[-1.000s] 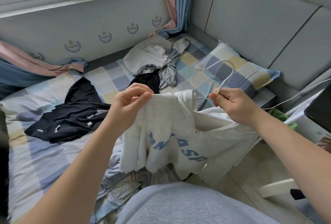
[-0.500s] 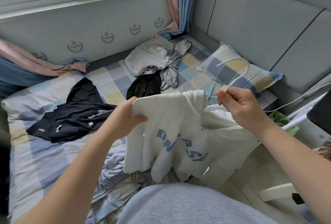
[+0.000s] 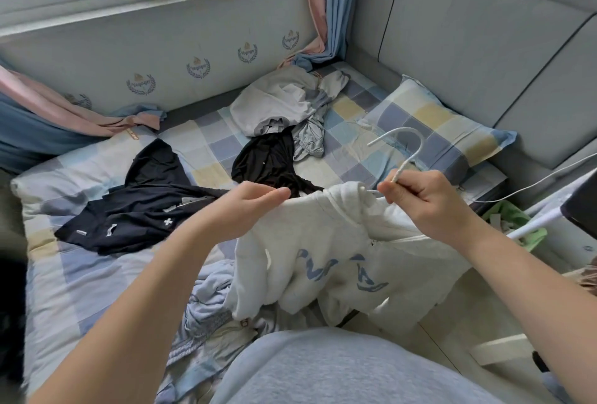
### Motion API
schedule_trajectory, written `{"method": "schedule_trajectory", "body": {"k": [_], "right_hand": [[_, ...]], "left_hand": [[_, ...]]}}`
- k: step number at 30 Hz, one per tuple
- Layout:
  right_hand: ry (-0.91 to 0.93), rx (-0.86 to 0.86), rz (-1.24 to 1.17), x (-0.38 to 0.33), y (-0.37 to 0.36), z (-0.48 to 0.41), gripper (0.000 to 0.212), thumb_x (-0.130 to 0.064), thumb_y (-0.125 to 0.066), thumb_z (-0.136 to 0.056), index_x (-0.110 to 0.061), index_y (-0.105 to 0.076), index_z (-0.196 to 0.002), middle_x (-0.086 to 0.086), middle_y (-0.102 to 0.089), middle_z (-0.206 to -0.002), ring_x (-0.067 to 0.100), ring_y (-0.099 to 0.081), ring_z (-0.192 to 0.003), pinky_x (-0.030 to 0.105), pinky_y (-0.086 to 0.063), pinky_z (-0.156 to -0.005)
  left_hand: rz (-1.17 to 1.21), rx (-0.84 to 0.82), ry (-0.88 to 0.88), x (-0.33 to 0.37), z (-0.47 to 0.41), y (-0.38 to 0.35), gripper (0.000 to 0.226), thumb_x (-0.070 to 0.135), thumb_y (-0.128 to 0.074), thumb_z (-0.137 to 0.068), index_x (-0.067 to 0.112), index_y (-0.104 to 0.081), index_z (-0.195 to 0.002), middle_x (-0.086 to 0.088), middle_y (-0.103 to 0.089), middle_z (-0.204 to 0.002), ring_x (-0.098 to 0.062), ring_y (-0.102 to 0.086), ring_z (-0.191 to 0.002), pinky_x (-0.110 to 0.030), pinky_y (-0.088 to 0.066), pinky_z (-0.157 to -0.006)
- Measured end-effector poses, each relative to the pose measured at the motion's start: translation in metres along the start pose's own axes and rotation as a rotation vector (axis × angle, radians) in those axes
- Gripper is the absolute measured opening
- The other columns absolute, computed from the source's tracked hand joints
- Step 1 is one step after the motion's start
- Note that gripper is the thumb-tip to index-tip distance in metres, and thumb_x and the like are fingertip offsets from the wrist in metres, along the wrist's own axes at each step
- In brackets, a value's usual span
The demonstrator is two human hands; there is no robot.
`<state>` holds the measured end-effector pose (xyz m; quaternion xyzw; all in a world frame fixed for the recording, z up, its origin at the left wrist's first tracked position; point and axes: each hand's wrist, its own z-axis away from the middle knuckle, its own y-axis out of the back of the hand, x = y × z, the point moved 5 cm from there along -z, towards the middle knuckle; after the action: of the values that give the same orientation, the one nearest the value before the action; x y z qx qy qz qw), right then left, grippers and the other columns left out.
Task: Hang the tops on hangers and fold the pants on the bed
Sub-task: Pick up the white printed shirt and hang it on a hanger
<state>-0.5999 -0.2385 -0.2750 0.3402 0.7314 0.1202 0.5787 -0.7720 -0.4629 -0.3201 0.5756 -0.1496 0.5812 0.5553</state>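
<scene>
A white hooded top (image 3: 326, 252) with blue lettering hangs in front of me over the bed's near edge. My right hand (image 3: 420, 200) grips the neck of a white hanger (image 3: 408, 148), whose hook sticks up above my fist; the hanger's arms are hidden inside the top. My left hand (image 3: 239, 210) lies on the top's left shoulder with fingers stretched out nearly straight, thumb under the cloth edge. Both hands hold the top up at chest height.
On the checked bed (image 3: 97, 274) lie a dark navy garment (image 3: 139, 210), a black garment (image 3: 271, 161), a grey-white pile (image 3: 284, 103) and light blue clothes (image 3: 206, 300) near me. A checked pillow (image 3: 436, 126) rests against the grey headboard. A white cable (image 3: 533, 184) runs at right.
My left hand has let go of its pinch on the top's shoulder and now lies flatter along it. My right hand has lifted the hanger hook a little to the right.
</scene>
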Motion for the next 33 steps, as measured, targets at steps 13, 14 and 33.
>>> {"method": "schedule_trajectory", "body": {"k": [13, 14, 33], "right_hand": [[-0.035, -0.071, 0.034, 0.011, -0.010, 0.011, 0.038, -0.028, -0.054, -0.097, -0.002, -0.060, -0.069, -0.012, -0.040, -0.048, 0.004, -0.032, -0.044, 0.017, -0.028, -0.048], [-0.047, -0.093, 0.038, 0.012, -0.010, 0.012, 0.041, -0.030, -0.053, -0.097, 0.000, -0.058, -0.069, -0.012, -0.040, -0.048, 0.005, -0.031, -0.044, 0.018, -0.027, -0.048], [0.006, 0.041, 0.001, -0.025, -0.003, -0.003, 0.044, -0.028, -0.055, -0.097, 0.006, -0.059, -0.071, 0.005, -0.043, -0.050, 0.007, -0.035, -0.046, 0.015, -0.029, -0.049]], "left_hand": [[0.155, 0.144, -0.069, 0.017, -0.013, -0.013, 0.026, 0.020, -0.060, -0.100, 0.014, -0.058, -0.075, 0.000, -0.036, -0.064, -0.010, -0.028, -0.054, -0.024, -0.020, -0.047], [0.141, 0.233, -0.125, 0.022, -0.010, -0.013, 0.026, 0.018, -0.059, -0.100, 0.014, -0.057, -0.075, 0.000, -0.035, -0.062, -0.009, -0.027, -0.052, -0.022, -0.021, -0.045], [-0.515, 0.504, -0.493, 0.058, 0.026, 0.006, 0.057, 0.069, -0.070, -0.071, 0.026, -0.056, -0.107, 0.007, -0.055, -0.109, -0.020, -0.051, -0.103, -0.036, -0.040, -0.088]]}}
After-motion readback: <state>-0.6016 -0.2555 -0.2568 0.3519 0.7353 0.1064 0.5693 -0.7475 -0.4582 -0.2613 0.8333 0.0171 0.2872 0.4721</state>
